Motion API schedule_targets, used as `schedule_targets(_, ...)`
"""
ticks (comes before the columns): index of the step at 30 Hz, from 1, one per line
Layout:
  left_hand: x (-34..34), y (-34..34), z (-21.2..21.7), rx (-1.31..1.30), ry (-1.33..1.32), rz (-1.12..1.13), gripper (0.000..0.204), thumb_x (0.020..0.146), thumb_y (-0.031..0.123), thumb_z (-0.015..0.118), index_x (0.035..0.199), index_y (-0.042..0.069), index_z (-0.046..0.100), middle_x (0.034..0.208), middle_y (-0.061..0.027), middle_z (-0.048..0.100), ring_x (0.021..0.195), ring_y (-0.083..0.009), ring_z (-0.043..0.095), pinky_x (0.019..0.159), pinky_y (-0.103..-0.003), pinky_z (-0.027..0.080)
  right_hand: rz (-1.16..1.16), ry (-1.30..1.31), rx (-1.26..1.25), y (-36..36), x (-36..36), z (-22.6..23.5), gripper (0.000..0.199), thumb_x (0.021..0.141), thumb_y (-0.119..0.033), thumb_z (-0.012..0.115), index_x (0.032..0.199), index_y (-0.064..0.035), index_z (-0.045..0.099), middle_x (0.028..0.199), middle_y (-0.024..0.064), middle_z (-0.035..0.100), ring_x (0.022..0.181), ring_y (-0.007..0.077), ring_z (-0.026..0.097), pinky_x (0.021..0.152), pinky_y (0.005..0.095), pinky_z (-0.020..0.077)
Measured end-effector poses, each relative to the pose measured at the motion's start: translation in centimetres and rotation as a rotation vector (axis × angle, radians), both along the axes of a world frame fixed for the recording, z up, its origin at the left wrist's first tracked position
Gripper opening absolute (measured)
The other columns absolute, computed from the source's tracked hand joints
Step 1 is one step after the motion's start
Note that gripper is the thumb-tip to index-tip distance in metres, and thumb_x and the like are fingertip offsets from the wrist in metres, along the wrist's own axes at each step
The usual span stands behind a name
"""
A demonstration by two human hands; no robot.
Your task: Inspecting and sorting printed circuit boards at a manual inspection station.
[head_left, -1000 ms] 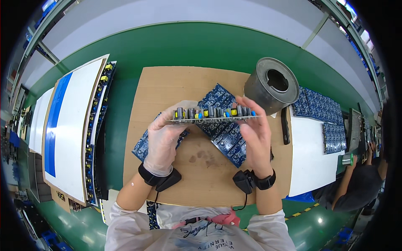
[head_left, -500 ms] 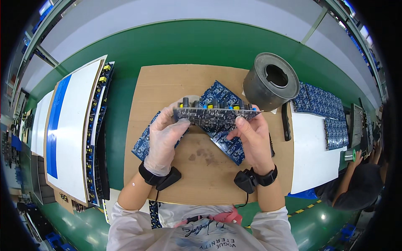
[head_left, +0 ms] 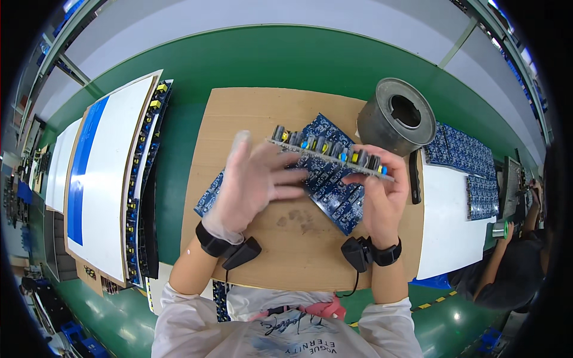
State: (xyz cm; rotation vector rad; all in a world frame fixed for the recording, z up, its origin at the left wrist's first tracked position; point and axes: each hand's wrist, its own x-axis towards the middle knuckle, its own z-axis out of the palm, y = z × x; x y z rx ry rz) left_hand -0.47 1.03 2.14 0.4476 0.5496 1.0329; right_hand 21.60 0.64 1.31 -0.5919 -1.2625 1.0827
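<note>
My right hand [head_left: 385,185], bare, grips a circuit board [head_left: 332,154] by its right end, fingers behind and thumb in front. The board is tilted nearly edge-on, its left end higher, with black, yellow and blue components standing along its upper side. My left hand [head_left: 253,182], in a thin clear glove, is off the board with its fingers spread, just below and left of it, slightly blurred. Beneath lies a blue circuit board [head_left: 340,206] on the brown cardboard [head_left: 286,256]. Another blue board [head_left: 209,197] shows partly behind my left hand.
A grey metal pot [head_left: 391,128] with a round opening stands at the back right, beside a black strip-like tool [head_left: 414,179]. Blue boards [head_left: 459,149] lie on a white sheet [head_left: 447,238] to the right. Stacked white panels [head_left: 116,179] with boards stand left. Another person [head_left: 507,268] works at far right.
My left hand has let go of the board and opened. The board, now only in my right hand, has turned so its component side shows more, its right end dipping lower.
</note>
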Motion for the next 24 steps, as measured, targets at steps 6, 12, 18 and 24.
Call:
schedule_targets(6,-1.3,0.1,-1.0,-0.04,-0.308,-0.21,0.052,0.092,0.043,0.04,0.122,0.0,0.044,0.107,-0.0217,0.059,0.081,-0.0341,0.064,0.066,-0.044,0.056,-0.092,-0.467,0.444,0.1,-0.5,1.5,0.049,0.08,-0.003,0.06,0.125,-0.0005,0.042,0.124,0.0184,0.049,0.113,0.0326,0.049,0.097,0.0395,0.0384)
schedule_targets(12,-1.7,0.0,-1.9,0.116,-0.334,0.024,0.044,0.093,0.036,0.038,0.121,0.003,0.045,0.106,-0.0222,0.059,0.079,-0.0351,0.065,0.062,-0.042,0.056,0.007,0.148,-0.227,-0.4,-1.4,1.2,0.054,0.086,-0.008,0.052,0.135,-0.0014,0.03,0.125,0.0205,0.047,0.113,0.0336,0.05,0.091,0.0408,0.0449)
schedule_targets(18,-0.8,0.3,-1.8,0.018,-0.309,-0.04,0.047,0.094,0.039,0.038,0.125,0.004,0.041,0.111,-0.0213,0.057,0.086,-0.0344,0.064,0.071,-0.044,0.055,0.408,0.507,-0.559,0.3,-0.1,-0.1,0.045,0.095,-0.016,0.036,0.137,-0.0013,0.029,0.123,0.0189,0.05,0.102,0.029,0.058,0.074,0.037,0.0544)
schedule_targets(24,0.3,-0.3,-1.6,0.084,-0.252,-0.092,0.052,0.096,0.042,0.034,0.131,0.005,0.035,0.119,-0.0207,0.052,0.1,-0.0366,0.059,0.084,-0.049,0.05,0.484,0.731,-0.574,0.1,0.3,0.3,0.042,0.096,-0.02,0.034,0.134,-0.0021,0.034,0.116,0.0147,0.055,0.089,0.0261,0.062,0.067,0.0331,0.0545)
